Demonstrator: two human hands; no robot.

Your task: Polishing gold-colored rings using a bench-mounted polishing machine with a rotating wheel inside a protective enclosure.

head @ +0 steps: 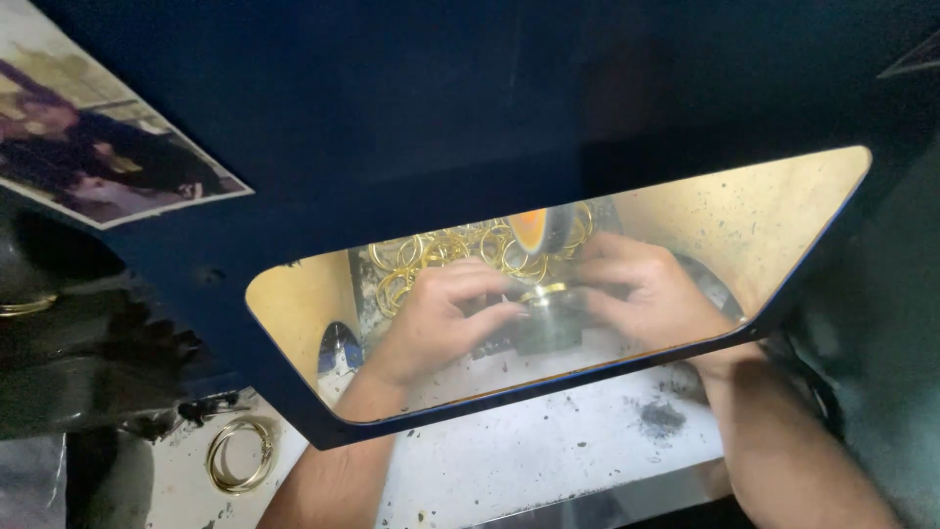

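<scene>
Both hands closed round a gold ring behind the guard window

Right at the centre, seen through the yellow-tinted window (783, 211) of the dark blue machine hood (441, 108), the two hands meet on a thin shiny gold ring (544, 291) seated on a dark round block (550, 321). The left hand (441, 313) comes in from below, wrist bent up, fingers curled over the ring's left edge. The right hand (646, 289) reaches in from the right, forearm slanting down toward the lower corner, fingers folded over the ring's right side. Both grips look closed on the ring and block, though how tightly cannot be told through the speckled pane.

Just above the fingers sits a blurred orange-edged polishing wheel (534, 230). Behind it lies a loose heap of gold wire rings (441, 253).

Outside the hood, on the grimy white bench (548, 456), a small stack of gold bangles (240, 453) rests at the lower left, well apart from the hands. A rectangular, white-bordered photograph print (93, 147) is stuck slantwise on the hood's upper left.
</scene>
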